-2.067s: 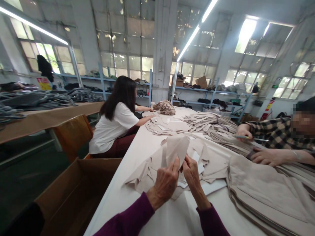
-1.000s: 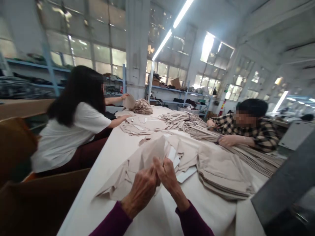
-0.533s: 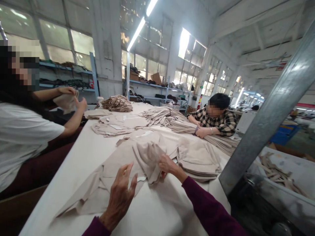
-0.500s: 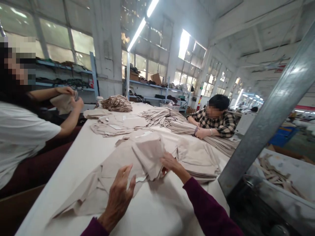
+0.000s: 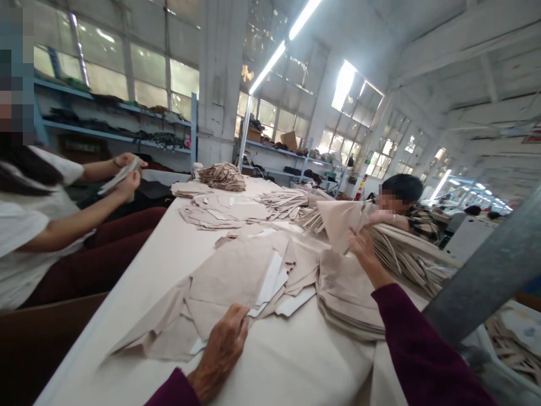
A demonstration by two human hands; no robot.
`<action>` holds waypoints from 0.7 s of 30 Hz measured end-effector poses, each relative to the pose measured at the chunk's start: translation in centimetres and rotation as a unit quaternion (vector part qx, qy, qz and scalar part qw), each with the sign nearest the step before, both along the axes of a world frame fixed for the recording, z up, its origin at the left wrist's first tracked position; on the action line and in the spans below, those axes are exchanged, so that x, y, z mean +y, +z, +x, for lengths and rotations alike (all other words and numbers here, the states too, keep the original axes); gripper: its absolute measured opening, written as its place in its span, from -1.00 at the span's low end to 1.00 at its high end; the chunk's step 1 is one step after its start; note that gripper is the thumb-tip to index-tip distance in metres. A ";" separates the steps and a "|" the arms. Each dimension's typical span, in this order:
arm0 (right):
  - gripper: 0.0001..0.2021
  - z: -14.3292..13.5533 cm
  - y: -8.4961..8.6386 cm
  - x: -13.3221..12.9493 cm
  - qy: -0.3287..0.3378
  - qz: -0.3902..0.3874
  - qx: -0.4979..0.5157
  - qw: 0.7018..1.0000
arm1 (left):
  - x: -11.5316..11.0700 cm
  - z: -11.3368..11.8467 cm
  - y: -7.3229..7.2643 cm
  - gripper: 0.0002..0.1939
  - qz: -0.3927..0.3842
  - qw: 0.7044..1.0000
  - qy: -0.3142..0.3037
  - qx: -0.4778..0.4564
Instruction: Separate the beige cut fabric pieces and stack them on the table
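Raised over the neat stack on the right, my right hand (image 5: 366, 254) is closed on a beige fabric piece (image 5: 338, 223), which hangs from the fingers. Below it is the stack of beige pieces (image 5: 346, 287). My left hand (image 5: 226, 344) lies low at the front edge of a loose, overlapping pile of beige fabric panels (image 5: 232, 270). Its fingers are curled together on the edge of the top panel, beside a white strip (image 5: 268, 287) along that panel's side. The fingertips are partly hidden.
More beige piles (image 5: 224, 208) and a bunched heap (image 5: 222, 176) lie farther back on the white table (image 5: 156, 270). A co-worker (image 5: 401, 197) leans over bundled strips at right; another person (image 5: 51, 214) handles fabric at left. A metal post (image 5: 477, 270) slants across the right.
My right hand has lifted a fabric piece off the loose pile and carried it right, over the stack. My left hand has gone from spread fingers to closed at the pile's edge. The view has turned left.
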State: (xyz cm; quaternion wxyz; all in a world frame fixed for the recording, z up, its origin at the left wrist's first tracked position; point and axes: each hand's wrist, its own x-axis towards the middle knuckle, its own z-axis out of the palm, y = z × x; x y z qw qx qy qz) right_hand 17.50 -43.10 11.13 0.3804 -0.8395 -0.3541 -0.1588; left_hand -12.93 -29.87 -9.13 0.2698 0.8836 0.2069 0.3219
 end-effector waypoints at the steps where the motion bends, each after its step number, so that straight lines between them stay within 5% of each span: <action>1: -0.60 0.6 0.4 -0.8 -0.041 -0.021 -0.030 0.998 | -0.1 0.0 0.0 -0.76 -0.004 1.000 -0.006 0.008; 4: -0.60 0.9 -1.0 -3.2 -0.109 -0.156 -0.124 0.974 | -0.4 -0.1 0.4 -0.73 -0.012 0.999 -0.021 0.029; 10: -0.79 -2.7 -10.1 -8.2 -0.032 -0.433 -0.149 0.888 | -0.6 -0.5 1.1 -0.73 -0.014 0.997 -0.056 0.050; 15: -0.57 -3.4 -12.5 -9.9 -0.043 -0.449 -0.178 0.875 | -0.5 0.3 1.4 -0.75 0.009 0.998 -0.060 0.029; 18: -0.52 -2.9 -13.0 -9.9 -0.030 -0.430 -0.186 0.883 | -2.2 3.0 4.4 -0.76 0.041 0.995 -0.087 0.019; 21: -0.52 -2.4 -13.8 -9.7 -0.034 -0.407 -0.189 0.893 | -5.8 8.2 8.3 -0.78 0.105 0.983 -0.146 0.027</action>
